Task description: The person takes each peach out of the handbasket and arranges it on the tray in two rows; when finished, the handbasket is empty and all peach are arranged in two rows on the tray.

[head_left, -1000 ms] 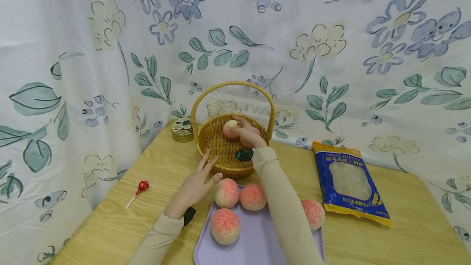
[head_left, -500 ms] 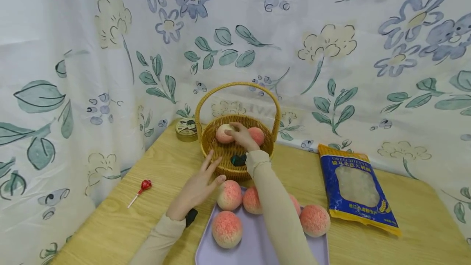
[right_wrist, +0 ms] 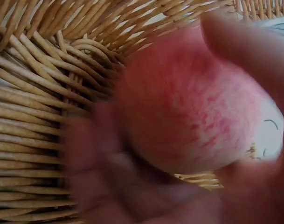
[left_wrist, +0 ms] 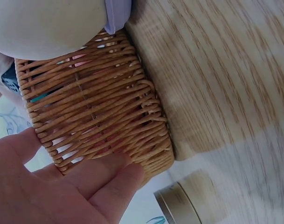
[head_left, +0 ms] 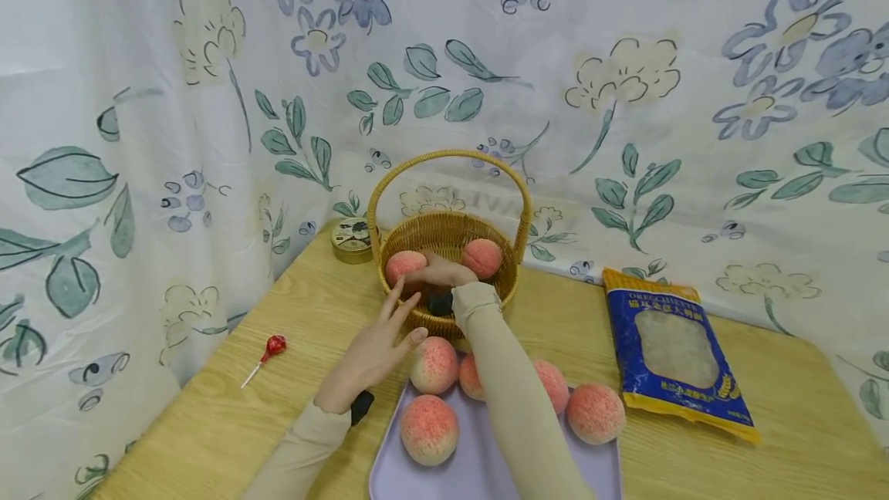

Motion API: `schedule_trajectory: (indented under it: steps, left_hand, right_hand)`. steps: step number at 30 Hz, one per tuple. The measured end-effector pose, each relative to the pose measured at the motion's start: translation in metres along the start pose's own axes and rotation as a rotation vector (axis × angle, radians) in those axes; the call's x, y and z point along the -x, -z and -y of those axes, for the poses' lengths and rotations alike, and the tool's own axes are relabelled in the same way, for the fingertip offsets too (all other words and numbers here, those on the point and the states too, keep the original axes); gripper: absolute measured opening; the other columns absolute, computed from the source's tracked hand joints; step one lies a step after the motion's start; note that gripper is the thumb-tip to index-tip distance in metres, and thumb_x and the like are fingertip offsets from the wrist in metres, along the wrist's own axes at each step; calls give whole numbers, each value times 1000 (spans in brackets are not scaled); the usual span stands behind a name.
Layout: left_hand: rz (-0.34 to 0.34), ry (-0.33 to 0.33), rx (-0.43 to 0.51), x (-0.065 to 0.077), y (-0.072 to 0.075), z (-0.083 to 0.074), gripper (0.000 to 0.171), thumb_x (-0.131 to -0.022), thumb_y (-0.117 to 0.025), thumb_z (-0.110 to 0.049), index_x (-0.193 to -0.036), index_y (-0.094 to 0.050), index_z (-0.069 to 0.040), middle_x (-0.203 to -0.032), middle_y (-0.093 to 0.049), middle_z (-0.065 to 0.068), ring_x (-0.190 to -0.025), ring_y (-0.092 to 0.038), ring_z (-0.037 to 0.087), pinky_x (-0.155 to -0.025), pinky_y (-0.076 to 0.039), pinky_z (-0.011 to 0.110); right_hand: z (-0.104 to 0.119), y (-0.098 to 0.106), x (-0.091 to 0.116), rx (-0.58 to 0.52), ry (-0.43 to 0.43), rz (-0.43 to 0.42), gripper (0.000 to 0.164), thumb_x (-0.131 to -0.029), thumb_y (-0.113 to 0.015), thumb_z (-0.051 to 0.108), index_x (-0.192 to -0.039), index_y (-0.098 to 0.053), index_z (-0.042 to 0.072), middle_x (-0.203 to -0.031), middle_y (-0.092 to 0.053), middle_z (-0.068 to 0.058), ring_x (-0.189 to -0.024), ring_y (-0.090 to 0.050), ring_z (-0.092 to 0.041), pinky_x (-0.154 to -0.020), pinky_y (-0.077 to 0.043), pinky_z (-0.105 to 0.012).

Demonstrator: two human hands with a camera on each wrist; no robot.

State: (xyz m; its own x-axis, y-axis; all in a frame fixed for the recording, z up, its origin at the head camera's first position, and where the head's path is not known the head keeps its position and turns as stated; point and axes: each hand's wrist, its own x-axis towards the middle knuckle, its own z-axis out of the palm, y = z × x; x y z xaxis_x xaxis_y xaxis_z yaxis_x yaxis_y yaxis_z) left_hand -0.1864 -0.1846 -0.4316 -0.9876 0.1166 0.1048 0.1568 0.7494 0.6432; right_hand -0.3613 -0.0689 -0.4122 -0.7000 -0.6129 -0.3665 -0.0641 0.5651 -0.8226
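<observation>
My right hand (head_left: 441, 275) reaches into the wicker basket (head_left: 434, 322) and holds a pink-and-cream peach (head_left: 404, 265) at its left inner side. In the right wrist view, thumb and fingers curl round that peach (right_wrist: 188, 102), close to the woven wall. A second peach (head_left: 482, 258) sits in the basket's right part. My left hand (head_left: 368, 357) is at the basket's near left side, fingers extended. Its fingertips lie against the outside of the weave (left_wrist: 100, 107) in the left wrist view.
A lilac tray (head_left: 472, 446) with several peaches (head_left: 429, 429) stands before the basket. A round tin (head_left: 352, 241) is behind it to the left. A red lollipop (head_left: 275, 345) lies left, a blue pasta bag (head_left: 677, 349) right. A floral curtain (head_left: 590, 199) backs the table.
The right hand has moved left and nearer inside the basket, turning the held peach from its pale side to its pink side. The left hand stays almost in place beside the basket.
</observation>
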Motion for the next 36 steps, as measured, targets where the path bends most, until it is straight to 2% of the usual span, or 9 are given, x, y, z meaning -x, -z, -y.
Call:
schedule_trajectory:
  steps: [4,8,11,14,18,21,27,33,36]
  left_hand:
    - [9,5,-14,-1,1,-1,66,-100,-43,-51,-155,-26,-19,-165,0,5,-109,-64,40,-86,-51,54]
    - [9,2,-14,0,1,0,66,-100,-42,-52,-155,-27,-18,-165,-1,7,-112,-62,42,-88,-51,55]
    - [3,-2,-3,1,0,0,66,-100,-41,-52,-154,-28,-17,-165,-3,8,-111,-62,42,-87,-51,56]
    - [0,-2,0,0,0,0,66,-100,-40,-53,-154,-28,-17,-165,-3,9,-110,-63,42,-87,-50,56]
    - [-1,-1,-4,0,0,0,67,-100,-40,-54,-154,-28,-16,-165,-4,11,-111,-62,43,-87,-50,57]
    - [5,-1,4,-1,1,0,67,-100,-40,-54,-154,-27,-16,-165,-3,10,-113,-61,44,-88,-49,58]
    - [12,-20,18,-3,1,1,68,-100,-40,-53,-154,-27,-15,-165,-1,10,-118,-58,44,-89,-49,59]
    - [9,-37,5,-3,2,3,69,-100,-37,-56,-154,-27,-13,-165,0,12,-120,-54,49,-89,-48,61]
    - [21,-37,2,-3,1,4,70,-100,-36,-57,-155,-26,-14,-165,0,12,-117,-56,50,-86,-49,60]
  right_hand:
    - [1,1,2,167,-6,76,91,-91,-54,48,-156,-8,4,-162,-12,-18,-148,-20,-35,-117,-26,-50]
    - [0,0,2,172,-5,60,92,-91,-56,50,-155,-10,3,-160,-19,-20,-145,-28,-35,-114,-33,-49]
    - [-1,0,3,153,3,2,89,-90,-59,48,-153,-15,3,-154,-28,-21,-139,-37,-34,-108,-40,-47]
    - [0,3,7,46,-2,-53,87,-90,-60,45,-152,-15,4,-152,-30,-21,-134,-44,-33,-104,-44,-46]
    - [2,10,15,-205,5,-82,85,-94,-59,38,-153,-9,4,-151,-31,-23,-129,-51,-33,-101,-48,-43]
    - [2,17,24,-354,31,-90,82,-96,-58,32,-154,-8,3,-151,-31,-23,-131,-50,-34,-100,-50,-41]
    - [-4,34,41,-444,62,-115,82,-98,-56,29,-155,-3,5,-154,-26,-24,-137,-43,-38,-105,-45,-46]
    - [-4,41,58,-591,148,-128,69,-99,-54,18,-154,-13,8,-153,-26,-23,-137,-39,-43,-109,-39,-55]
    - [-5,43,68,-700,208,-98,63,-100,-50,11,-154,-16,13,-155,-20,-21,-140,-31,-46,-110,-34,-59]
